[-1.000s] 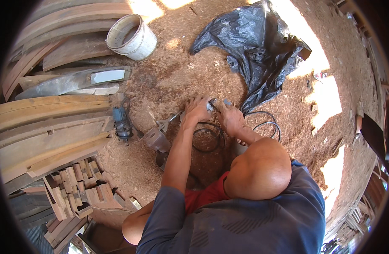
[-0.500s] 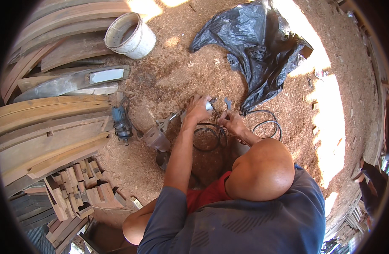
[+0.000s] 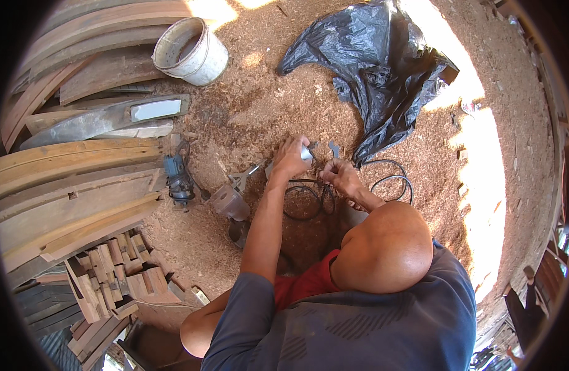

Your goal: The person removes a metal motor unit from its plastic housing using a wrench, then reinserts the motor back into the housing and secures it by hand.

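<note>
My left hand (image 3: 290,157) is closed around a silvery tool body (image 3: 305,152) with a dark top, low over the wood shavings. Just to its right my right hand (image 3: 339,179) has its fingertips pinched on something I cannot make out. A grey-blue spanner (image 3: 333,149) lies beyond my right fingers. Left of my left hand are a metal bracket with rods (image 3: 241,179) and a translucent guard (image 3: 228,204). Black cable (image 3: 389,161) lies in loops on both sides of my right hand.
A blue power tool (image 3: 173,170) lies left, beside stacked curved boards (image 3: 77,179) and wood offcuts (image 3: 105,272). A white bucket (image 3: 204,62) stands at the back; a crumpled black plastic sheet (image 3: 383,74) lies back right. Another person's dark-clothed legs (image 3: 522,309) show at the right rim.
My right hand has drawn back slightly from the spanner, with fingertips now pinched. My left hand has stayed nearly still. The other person has moved down along the right rim.
</note>
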`<state>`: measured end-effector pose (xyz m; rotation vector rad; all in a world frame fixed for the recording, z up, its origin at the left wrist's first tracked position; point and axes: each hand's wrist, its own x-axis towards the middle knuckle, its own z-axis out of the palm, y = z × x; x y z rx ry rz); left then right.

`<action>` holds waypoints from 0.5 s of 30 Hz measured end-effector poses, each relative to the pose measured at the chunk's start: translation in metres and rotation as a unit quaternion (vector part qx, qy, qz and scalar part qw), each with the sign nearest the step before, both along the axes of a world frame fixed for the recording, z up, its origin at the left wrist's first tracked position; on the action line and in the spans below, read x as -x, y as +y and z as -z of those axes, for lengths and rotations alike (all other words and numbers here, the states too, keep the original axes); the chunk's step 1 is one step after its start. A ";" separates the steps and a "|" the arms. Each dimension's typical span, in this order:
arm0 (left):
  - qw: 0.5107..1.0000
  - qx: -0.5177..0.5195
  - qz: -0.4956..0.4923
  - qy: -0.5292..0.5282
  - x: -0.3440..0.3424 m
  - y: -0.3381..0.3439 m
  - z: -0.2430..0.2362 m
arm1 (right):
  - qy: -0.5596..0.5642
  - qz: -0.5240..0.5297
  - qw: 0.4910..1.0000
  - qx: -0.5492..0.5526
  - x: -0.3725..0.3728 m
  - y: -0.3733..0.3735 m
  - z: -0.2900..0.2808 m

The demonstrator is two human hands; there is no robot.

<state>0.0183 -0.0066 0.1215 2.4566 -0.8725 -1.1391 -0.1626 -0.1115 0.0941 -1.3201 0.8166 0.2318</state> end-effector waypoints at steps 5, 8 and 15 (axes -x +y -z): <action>1.000 0.011 0.001 -0.020 0.002 0.002 0.006 | -0.009 -0.022 0.999 0.028 -0.010 -0.004 -0.006; 1.000 0.015 0.009 -0.015 0.000 0.005 0.007 | -0.008 -0.013 1.000 0.011 -0.014 -0.003 -0.008; 0.996 0.026 0.020 -0.086 0.009 -0.001 -0.005 | 0.051 -0.076 0.994 0.061 -0.038 -0.025 -0.030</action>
